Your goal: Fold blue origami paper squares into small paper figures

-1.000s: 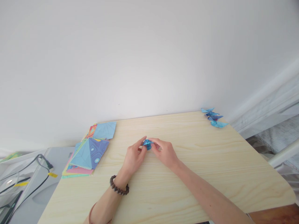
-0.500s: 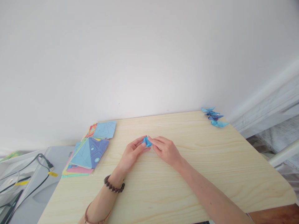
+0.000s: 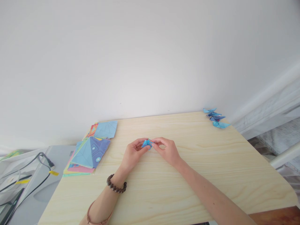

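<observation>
A small blue folded paper piece (image 3: 147, 143) is held just above the light wooden table (image 3: 211, 175), near its middle. My left hand (image 3: 132, 154), with a dark bead bracelet on the wrist, pinches its left side. My right hand (image 3: 167, 151) pinches its right side with the fingertips. Both hands are closed on the paper, and most of the piece is hidden between the fingers.
A stack of coloured patterned paper squares (image 3: 90, 153) lies at the table's left edge. Several finished blue folded pieces (image 3: 216, 118) sit at the far right corner. A grey surface with black cables (image 3: 28, 178) adjoins on the left. A white wall runs behind.
Both hands stayed at the table's middle, shifting their finger grips on the blue piece. It now shows a pointed left tip.
</observation>
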The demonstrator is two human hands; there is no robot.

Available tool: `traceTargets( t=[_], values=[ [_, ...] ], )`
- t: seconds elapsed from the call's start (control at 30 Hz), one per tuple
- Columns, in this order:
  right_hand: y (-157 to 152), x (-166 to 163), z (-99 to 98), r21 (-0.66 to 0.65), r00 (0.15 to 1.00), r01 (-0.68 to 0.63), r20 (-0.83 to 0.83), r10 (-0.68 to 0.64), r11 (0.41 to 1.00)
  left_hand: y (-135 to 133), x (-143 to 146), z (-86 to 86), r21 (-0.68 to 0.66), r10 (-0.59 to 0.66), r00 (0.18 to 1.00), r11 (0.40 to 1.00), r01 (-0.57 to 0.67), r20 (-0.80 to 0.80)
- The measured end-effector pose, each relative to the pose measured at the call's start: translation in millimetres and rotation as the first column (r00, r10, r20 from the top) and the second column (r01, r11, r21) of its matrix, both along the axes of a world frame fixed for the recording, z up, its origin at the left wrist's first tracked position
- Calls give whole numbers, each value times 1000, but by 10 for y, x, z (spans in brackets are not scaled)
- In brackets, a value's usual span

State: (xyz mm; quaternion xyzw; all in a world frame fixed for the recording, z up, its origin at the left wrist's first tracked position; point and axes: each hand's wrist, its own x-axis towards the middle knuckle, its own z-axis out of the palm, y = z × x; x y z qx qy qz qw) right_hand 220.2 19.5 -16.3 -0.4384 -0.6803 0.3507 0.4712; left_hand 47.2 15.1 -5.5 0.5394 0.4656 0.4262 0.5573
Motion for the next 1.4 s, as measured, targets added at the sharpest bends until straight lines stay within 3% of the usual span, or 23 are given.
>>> traceTargets(
  t=[0.23, 0.47, 0.57, 0.73, 0.87, 1.0, 1.4],
  values=[
    [-20, 22, 22, -46, 1000, -26, -5, 26, 999, -4, -15, 33, 68, 46, 988, 997, -36, -145],
    [-4, 28, 32, -293, 980, -108, -189, 53, 950, 47, -59, 14, -55, -23, 998, 998, 20, -53],
    [9, 27, 34, -321, 972, -82, -236, 4, 943, 63, -65, 13, -100, -27, 1000, 995, 25, -15],
    [7, 36, 41, -359, 957, -66, -285, -42, 931, 55, -54, 28, -77, -59, 994, 996, 53, -86],
    [-6, 33, 19, -346, 964, -108, -264, 13, 932, 12, -49, 46, -25, -72, 985, 997, 69, -154],
    [-6, 31, 13, -241, 986, -108, -151, 73, 964, -18, -36, 49, -25, -161, 967, 987, 159, -195],
    [10, 7, -29, -274, 981, -30, -191, -24, 961, 8, -36, 20, -21, -213, 966, 977, 212, -148]
  ],
)
